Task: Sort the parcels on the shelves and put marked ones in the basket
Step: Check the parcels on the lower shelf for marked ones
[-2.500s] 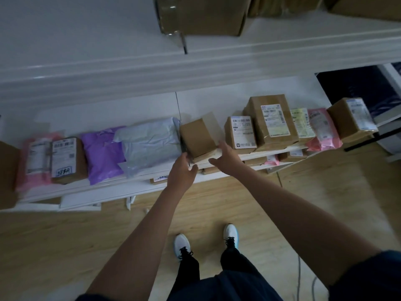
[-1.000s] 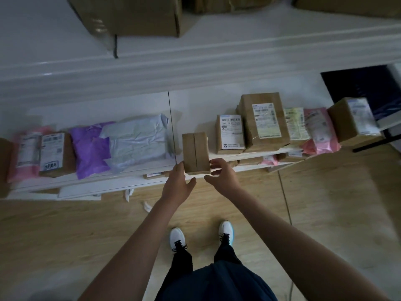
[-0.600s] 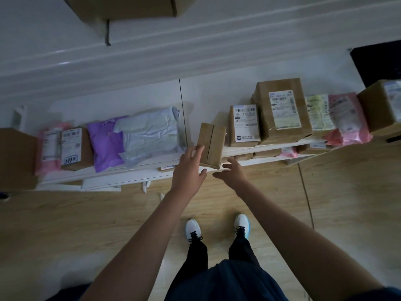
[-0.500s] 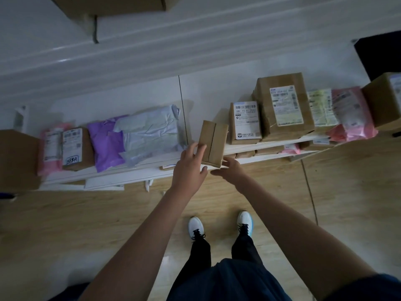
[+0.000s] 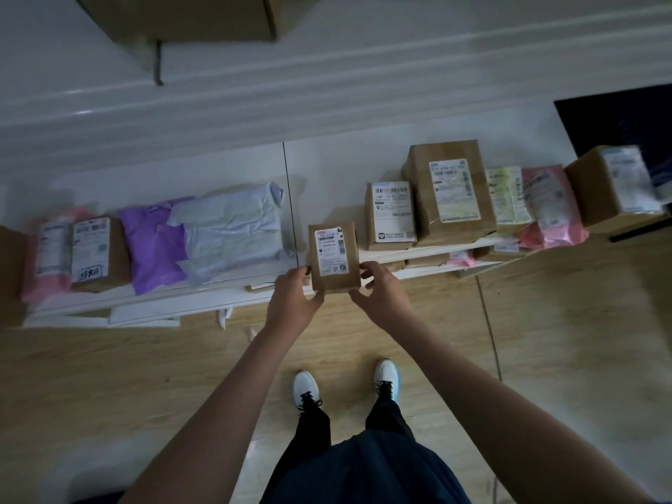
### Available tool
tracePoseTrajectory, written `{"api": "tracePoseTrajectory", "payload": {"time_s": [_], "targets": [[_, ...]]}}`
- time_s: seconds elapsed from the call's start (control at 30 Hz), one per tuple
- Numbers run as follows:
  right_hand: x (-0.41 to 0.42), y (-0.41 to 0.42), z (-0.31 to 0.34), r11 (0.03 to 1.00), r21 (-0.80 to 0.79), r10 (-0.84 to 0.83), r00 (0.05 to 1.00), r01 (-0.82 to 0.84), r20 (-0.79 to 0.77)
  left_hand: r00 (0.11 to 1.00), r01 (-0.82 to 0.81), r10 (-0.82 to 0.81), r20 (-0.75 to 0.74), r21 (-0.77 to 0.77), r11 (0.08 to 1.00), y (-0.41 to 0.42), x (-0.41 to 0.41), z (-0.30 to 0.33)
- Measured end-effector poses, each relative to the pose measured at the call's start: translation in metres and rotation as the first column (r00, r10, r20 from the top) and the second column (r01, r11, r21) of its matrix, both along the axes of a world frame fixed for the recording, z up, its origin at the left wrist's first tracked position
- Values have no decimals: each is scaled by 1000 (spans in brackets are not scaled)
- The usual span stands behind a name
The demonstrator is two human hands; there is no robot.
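A small brown cardboard parcel (image 5: pixel 334 258) with a white shipping label facing me stands at the front edge of the low white shelf (image 5: pixel 203 289). My left hand (image 5: pixel 294 298) grips its lower left side and my right hand (image 5: pixel 380 289) grips its lower right side. To the right on the shelf stand a labelled small box (image 5: pixel 391 214), a larger labelled box (image 5: pixel 451 192), a pale green mailer (image 5: pixel 507 194), a pink mailer (image 5: pixel 551 209) and another box (image 5: pixel 614 185). No basket is in view.
Left of the shelf divider lie a grey-white mailer (image 5: pixel 232 227), a purple mailer (image 5: pixel 154 241), a box with a handwritten mark (image 5: pixel 96 252) and a pink mailer (image 5: pixel 51 256). A big carton (image 5: pixel 189 16) sits on the upper shelf. The floor is wood.
The small parcel was turned from its plain taped side to its label side. Both hands moved from loosely touching it to gripping its lower edges.
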State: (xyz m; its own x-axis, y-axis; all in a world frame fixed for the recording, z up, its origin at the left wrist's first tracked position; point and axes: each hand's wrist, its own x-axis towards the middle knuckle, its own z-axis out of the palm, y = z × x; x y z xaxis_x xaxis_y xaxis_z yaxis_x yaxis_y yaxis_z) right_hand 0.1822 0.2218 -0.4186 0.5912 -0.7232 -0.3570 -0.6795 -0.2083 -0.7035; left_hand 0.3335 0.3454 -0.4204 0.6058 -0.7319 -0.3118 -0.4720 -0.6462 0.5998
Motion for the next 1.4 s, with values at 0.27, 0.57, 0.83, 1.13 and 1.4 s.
{"api": "tracePoseTrajectory", "payload": {"time_s": [0.27, 0.57, 0.83, 1.13, 1.4], "targets": [[14, -2, 3, 997, -8, 76, 992, -77, -98, 998, 30, -33, -46, -67, 997, -5, 1, 3], [13, 8, 42, 972, -176, 143, 988, -152, -65, 995, 49, -32, 90, -187, 981, 9, -4, 30], [-6, 12, 121, 893, -423, 205, 975, -152, 83, 990, 50, 6, 141, -384, 922, 30, -3, 94], [-6, 10, 144, 890, -439, 197, 972, -123, 127, 993, 35, 21, 118, -451, 892, 24, -6, 109], [0, 4, 104, 967, -223, 143, 987, -124, 70, 999, 11, 3, 36, -383, 924, 21, -5, 70]]}}
